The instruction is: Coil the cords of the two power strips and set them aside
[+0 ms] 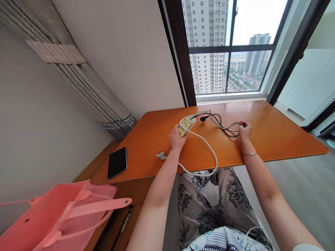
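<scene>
My left hand (178,138) is closed around the near end of a cream power strip (186,125), tilted on the brown table. A white cord (209,146) loops from it past the table's front edge, and a pale plug (161,155) lies beside my left wrist. At the right, my right hand (245,130) is closed on a bundle of black and white cables (227,129). These cables run back over the table to the strip. A black plug (204,118) rests among them, between my hands.
A black phone (117,163) lies at the left of the table (282,136). Below it, a pink bag (65,212) with straps stands close to my left arm. A window (230,48) is behind the table, and a grey curtain (86,83) hangs at the left.
</scene>
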The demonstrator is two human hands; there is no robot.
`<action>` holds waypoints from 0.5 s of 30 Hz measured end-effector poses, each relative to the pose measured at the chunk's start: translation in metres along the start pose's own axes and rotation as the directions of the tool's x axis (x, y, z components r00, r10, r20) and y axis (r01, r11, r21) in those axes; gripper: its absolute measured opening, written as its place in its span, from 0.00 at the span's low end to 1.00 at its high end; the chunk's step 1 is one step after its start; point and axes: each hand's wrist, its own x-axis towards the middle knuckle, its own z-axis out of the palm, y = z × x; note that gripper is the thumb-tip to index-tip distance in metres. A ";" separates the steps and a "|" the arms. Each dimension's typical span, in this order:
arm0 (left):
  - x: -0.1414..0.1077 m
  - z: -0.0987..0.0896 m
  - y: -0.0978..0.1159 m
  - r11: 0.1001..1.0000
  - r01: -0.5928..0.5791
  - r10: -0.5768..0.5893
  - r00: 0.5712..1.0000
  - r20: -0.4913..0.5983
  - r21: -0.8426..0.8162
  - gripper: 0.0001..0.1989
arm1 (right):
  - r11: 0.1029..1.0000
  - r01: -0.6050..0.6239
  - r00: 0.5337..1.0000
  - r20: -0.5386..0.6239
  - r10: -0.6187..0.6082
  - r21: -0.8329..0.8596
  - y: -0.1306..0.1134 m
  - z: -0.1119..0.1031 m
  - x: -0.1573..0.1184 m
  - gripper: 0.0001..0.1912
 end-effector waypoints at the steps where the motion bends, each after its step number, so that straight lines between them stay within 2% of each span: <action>1: 0.000 0.000 0.000 1.000 -0.001 0.001 1.000 0.001 -0.004 0.32 | 1.000 0.009 1.000 0.010 -0.009 -0.002 -0.002 0.001 -0.002 0.07; 10: 0.000 0.002 -0.002 1.000 0.002 -0.002 1.000 0.019 -0.029 0.32 | 0.991 0.133 0.990 0.042 -0.133 0.000 -0.023 0.000 -0.017 0.10; 15: 0.000 0.004 -0.003 0.999 -0.001 0.002 1.000 0.018 -0.039 0.32 | 0.992 0.118 0.990 0.072 -0.121 0.039 -0.028 0.001 -0.021 0.11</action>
